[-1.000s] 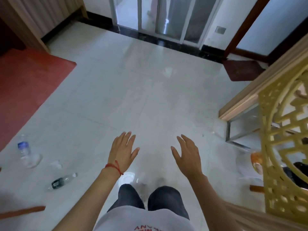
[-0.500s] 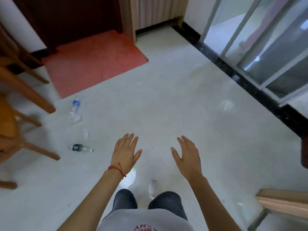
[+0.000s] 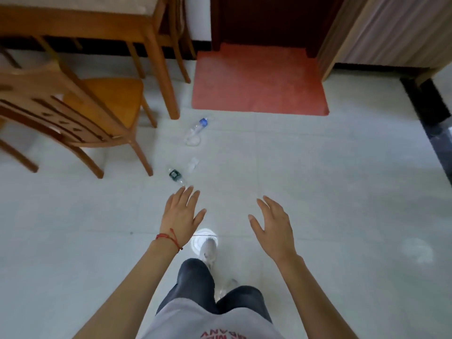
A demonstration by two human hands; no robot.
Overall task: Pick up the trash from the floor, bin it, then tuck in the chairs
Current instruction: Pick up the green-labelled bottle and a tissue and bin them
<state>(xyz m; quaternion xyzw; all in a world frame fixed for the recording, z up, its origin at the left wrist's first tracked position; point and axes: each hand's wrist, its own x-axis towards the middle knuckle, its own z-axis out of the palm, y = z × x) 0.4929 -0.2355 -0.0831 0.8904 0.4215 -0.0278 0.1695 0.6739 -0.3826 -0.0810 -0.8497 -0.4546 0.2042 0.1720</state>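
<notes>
With my left hand (image 3: pixel 182 214) and right hand (image 3: pixel 272 227) spread empty, I should crouch and grasp the green-labelled bottle (image 3: pixel 176 176) mid-body beside the chair (image 3: pixel 73 106).

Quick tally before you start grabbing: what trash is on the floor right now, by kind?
Plastic bottles: 2, one with a blue label, one with a dark green label
Small clear crumpled pieces: 1
Total: 3, all lying on the floor near the chair; both hands empty.

Pale tiled floor (image 3: pixel 318 192), red mat (image 3: pixel 259 81) before a dark doorway (image 3: pixel 264 20).
</notes>
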